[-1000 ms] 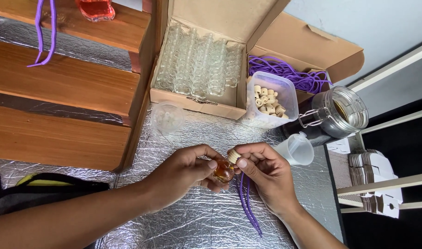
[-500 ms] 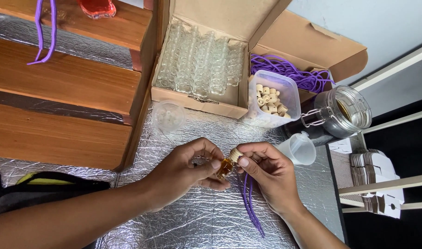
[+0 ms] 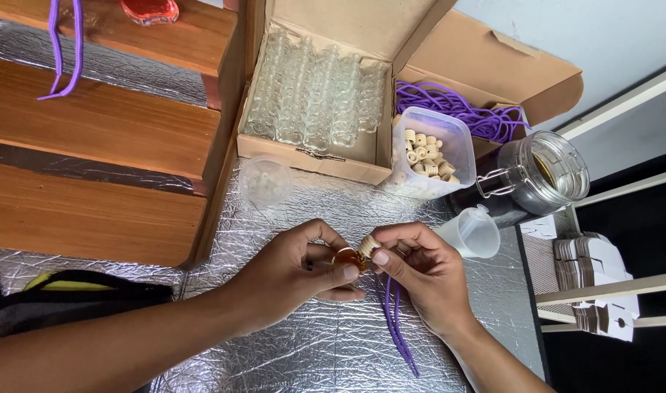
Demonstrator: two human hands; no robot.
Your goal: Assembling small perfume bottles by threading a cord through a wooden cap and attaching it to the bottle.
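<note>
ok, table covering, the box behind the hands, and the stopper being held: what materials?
Table covering: looks like metallised foil sheet, shiny, crinkled and quilted. Box: brown corrugated cardboard, matte, folded flaps. Stopper in the right hand: probably cork, pale tan and dull.

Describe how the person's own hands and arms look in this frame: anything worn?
Both forearms are bare as far as the frame shows, with no sleeves, gloves, watch or bracelet. The left hand and right hand show no rings; the fingers have short nails.

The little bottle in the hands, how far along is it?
Done: small bottle already holds amber liquid. In hand: left hand grips it while right hand sets the cork at its mouth. Left: purple cord hangs loose; box still holds empty bottles.
</note>
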